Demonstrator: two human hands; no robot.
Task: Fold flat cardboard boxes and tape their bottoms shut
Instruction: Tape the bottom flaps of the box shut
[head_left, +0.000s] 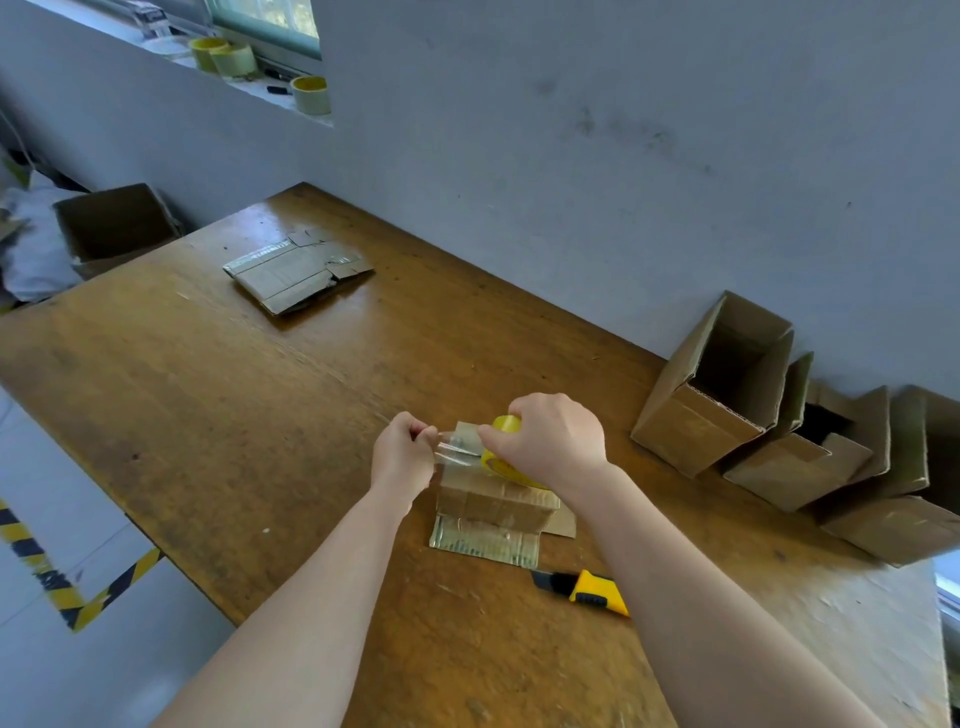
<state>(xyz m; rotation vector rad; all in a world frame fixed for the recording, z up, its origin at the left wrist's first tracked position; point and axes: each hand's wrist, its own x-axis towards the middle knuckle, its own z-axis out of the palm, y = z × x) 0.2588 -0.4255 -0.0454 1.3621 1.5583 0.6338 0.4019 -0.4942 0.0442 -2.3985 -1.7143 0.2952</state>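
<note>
My left hand pinches the tape end, right hand grips the roll; slack could wrinkle it onto the box.

No readable text, label, brand or number is showing anywhere: the cardboard boxes, the tape roll, the knife and the counter are all appearing unmarked at this sharpness.
</note>
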